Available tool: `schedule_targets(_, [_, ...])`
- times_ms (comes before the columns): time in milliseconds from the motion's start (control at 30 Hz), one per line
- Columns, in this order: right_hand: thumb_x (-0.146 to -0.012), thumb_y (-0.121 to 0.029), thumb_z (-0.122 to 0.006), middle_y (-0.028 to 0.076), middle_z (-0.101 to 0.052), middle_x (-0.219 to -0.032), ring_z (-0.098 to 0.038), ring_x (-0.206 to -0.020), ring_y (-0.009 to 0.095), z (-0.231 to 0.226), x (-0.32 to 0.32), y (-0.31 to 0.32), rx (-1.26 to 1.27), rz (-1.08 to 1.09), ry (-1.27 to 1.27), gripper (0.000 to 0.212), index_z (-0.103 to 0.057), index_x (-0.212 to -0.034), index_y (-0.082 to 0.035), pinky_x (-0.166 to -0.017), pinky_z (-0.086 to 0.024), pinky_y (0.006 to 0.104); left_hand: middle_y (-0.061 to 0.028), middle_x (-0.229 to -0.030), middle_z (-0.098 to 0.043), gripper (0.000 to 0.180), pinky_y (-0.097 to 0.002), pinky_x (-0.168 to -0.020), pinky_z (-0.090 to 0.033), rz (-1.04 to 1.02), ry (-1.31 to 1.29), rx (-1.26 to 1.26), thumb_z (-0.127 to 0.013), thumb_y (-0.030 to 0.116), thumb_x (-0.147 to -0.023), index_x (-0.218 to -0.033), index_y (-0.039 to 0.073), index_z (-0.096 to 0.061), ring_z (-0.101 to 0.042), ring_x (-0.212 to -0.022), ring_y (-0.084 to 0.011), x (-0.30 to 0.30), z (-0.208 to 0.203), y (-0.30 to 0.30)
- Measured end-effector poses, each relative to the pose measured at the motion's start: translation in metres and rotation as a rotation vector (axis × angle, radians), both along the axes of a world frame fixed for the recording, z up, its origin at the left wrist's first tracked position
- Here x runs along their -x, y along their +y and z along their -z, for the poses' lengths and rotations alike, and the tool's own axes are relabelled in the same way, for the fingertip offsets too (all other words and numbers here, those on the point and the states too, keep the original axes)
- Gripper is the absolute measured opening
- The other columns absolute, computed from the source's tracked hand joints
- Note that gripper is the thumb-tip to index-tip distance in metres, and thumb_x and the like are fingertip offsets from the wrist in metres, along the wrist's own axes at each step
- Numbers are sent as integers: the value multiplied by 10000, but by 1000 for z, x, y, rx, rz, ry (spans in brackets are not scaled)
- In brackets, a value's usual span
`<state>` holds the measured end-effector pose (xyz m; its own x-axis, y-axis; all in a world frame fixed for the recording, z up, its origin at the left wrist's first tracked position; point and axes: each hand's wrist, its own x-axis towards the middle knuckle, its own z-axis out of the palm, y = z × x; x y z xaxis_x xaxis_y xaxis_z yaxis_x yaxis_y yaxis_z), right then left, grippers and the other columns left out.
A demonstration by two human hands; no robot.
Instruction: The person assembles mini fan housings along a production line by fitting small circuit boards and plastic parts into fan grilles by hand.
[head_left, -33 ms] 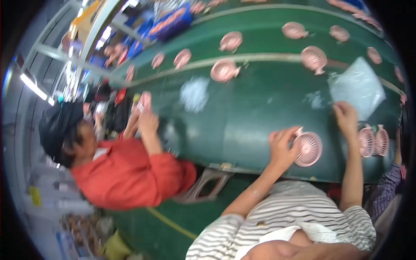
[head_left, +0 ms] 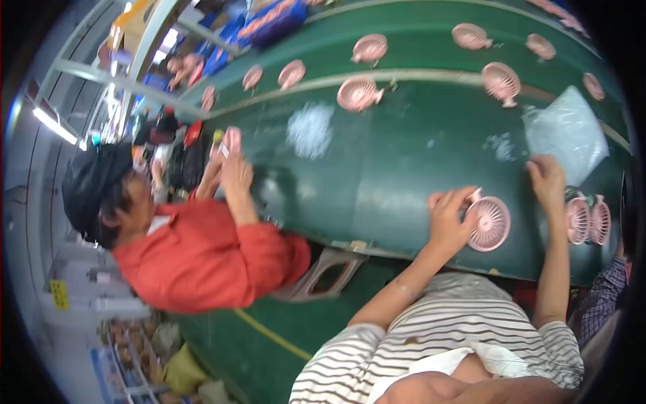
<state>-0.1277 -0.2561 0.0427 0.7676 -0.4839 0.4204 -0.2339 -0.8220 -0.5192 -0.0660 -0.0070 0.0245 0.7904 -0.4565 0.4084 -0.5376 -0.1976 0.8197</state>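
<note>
My left hand is closed around the handle of a pink handheld fan, its round slatted head tilted up beside my fingers above the green work surface. To the right, my right hand is raised at the lower left edge of a clear plastic bag of whitish contents. Its thumb and fingertips come together; whatever may be between them is too small to make out. Just right of that forearm lie two pink fan heads side by side.
Pink fan parts, such as one fan part, lie along the far belt. Small whitish pieces are heaped on the surface, with a smaller scatter near the bag. At left, a co-worker in red handles a pink piece.
The whole view has shifted slightly, so things appear a little farther right and higher. My hands keep their places relative to the fan and the bag.
</note>
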Motion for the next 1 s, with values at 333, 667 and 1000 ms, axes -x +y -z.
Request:
schedule_targets(333, [-826, -80, -613, 174, -605, -846, -602, -759, 371, 24, -17, 14, 139, -13, 151, 101, -645, -893, -11, -673, -469, 434, -12, -857, -632, 305, -345, -841, -328, -47, 0, -24, -688, 104, -748, -1048, 97, -634, -573, -675, -132, 2, -1, 13])
schedule_targets(667, [-818, -72, -612, 159, -578, -816, -582, -706, 348, -6, -20, 37, 59, -33, -54, 68, -611, -852, -14, -632, -466, 396, -57, -867, -659, 286, -321, -800, -422, -45, 138, 54, -696, 42, -741, -1016, 58, -620, -611, -824, -177, -8, -6, 8])
schedule_targets(1000, [-855, -68, -646, 9, -640, -791, -563, -701, 38, -22, -12, 113, -1183, -206, -243, 109, -661, -917, 20, -632, -460, 187, -80, -995, -648, 362, -267, -837, -486, 51, 308, 147, -670, -8, -809, -1160, -31, -587, -609, -904, -132, -1, 5, 0])
